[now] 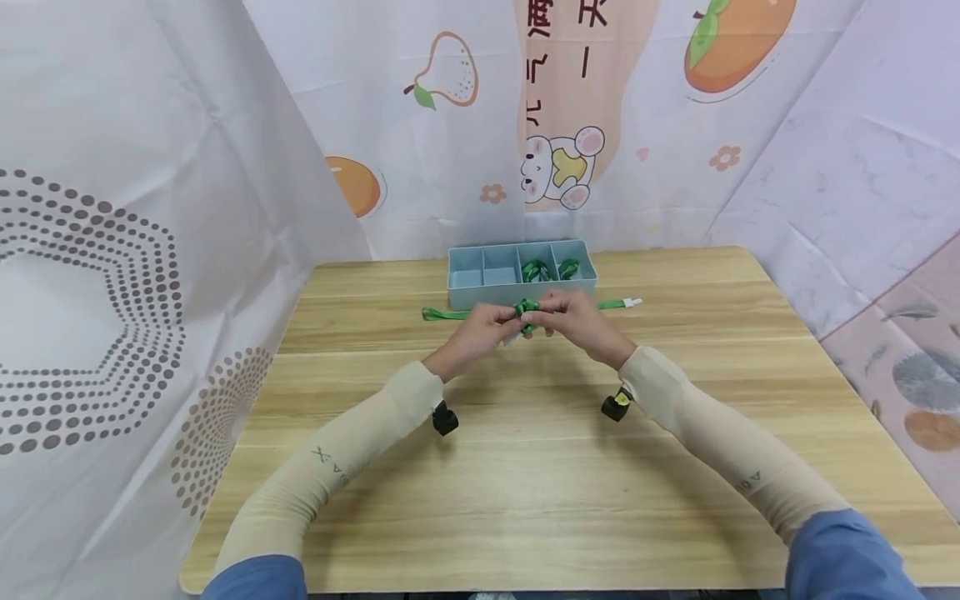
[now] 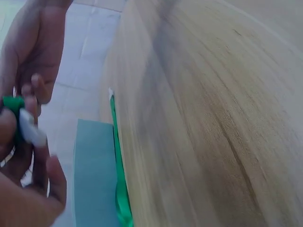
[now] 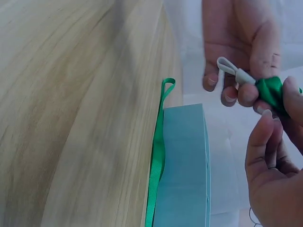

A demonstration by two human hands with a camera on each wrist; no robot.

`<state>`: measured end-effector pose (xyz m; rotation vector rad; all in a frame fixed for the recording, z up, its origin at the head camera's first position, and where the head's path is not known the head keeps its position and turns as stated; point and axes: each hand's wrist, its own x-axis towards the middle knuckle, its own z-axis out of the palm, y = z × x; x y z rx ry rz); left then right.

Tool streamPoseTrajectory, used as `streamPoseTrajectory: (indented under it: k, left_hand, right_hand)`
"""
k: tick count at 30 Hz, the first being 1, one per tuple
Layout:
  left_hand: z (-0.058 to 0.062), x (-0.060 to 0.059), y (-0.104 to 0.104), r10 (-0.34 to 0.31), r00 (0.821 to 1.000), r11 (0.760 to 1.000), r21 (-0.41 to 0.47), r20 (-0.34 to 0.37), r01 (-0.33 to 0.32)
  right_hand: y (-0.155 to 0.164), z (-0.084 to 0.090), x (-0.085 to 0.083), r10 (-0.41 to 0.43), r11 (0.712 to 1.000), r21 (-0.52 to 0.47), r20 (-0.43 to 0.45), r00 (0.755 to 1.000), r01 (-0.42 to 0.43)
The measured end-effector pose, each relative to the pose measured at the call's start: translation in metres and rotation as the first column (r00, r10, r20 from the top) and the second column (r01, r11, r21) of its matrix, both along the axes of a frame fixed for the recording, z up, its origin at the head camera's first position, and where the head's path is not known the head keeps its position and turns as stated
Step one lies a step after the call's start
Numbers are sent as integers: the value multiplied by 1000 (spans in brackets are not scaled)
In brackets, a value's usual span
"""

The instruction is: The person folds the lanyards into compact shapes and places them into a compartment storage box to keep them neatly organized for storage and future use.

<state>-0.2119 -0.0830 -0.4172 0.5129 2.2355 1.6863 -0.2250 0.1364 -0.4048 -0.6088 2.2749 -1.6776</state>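
Note:
My left hand (image 1: 477, 337) and right hand (image 1: 583, 323) meet just in front of a light-blue divided box, pinching a green lanyard (image 3: 271, 91) between them. Its strap is gathered into a small folded bundle. A white loop-ended clip (image 3: 243, 76) sticks out of the bundle, beside the left hand's fingers in the right wrist view. Fingers and thumbs of both hands press on the bundle from either side, partly covering it. Behind the hands a second green lanyard (image 1: 444, 315) lies stretched along the table, its white end (image 1: 632, 302) to the right; the hands hide its middle.
The light-blue box (image 1: 480, 297) stands at the back of the wooden table (image 1: 525, 483). Of its compartments, the two on the right hold coiled green lanyards (image 1: 536, 270). A printed curtain (image 1: 465, 150) hangs behind the table.

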Motion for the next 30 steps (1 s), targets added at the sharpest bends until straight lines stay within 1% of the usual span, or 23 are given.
streamPoseTrajectory:
  k: [2,3,5,7,10,12,14,16,18,21,23,25,27,30]
  left_hand:
    - [0,1,2,32,998,997,-74,-56,-36]
    - [1,2,3,50,996,994,-96,-79,-57]
    - [1,2,6,98,990,987,-114,-100,-109]
    - [1,2,8,156,982,980,-106,-103,-167]
    - [1,1,11,242,963,964,-83,-116,-252]
    - [1,1,13,275,950,954,-77,-146,-288]
    - [1,1,14,281,941,948,-94,-190,-303]
    - [1,1,14,263,939,948,-120,-223,-295]
    - [0,0,13,227,941,949,-157,-251,-271]
    - [-2,-2,10,155,952,955,-206,-264,-213]
    - [-3,-5,6,101,961,961,-225,-259,-162]
    - [-4,-9,1,56,971,968,-227,-232,-111]
    - [-5,-13,-6,30,983,975,-210,-182,-69]
    - [-8,-24,-16,33,994,985,-167,-107,-51]
  right_hand:
    - [-2,-1,0,-12,1000,16,-20,1000,12]
    - [-3,-1,0,-19,1000,23,-30,999,20]
    - [-7,-1,0,-43,999,24,-41,998,44]
    - [-10,-1,0,-86,996,1,-39,995,86]
    - [-16,-3,1,-159,986,-57,-48,986,156]
    - [-20,-5,2,-199,977,-88,-74,977,192]
    - [-23,-7,2,-226,972,-94,-117,967,216]
    - [-25,-8,3,-241,969,-89,-153,958,230]
    - [-26,-9,2,-245,969,-71,-180,953,236]
    - [-25,-10,-1,-239,971,-55,-188,953,233]
    - [-24,-12,-4,-231,973,-43,-175,957,227]
    - [-23,-13,-7,-229,973,-28,-159,960,228]
    - [-22,-13,-10,-231,972,-4,-149,961,233]
    - [-18,-14,-14,-240,969,21,-140,961,246]
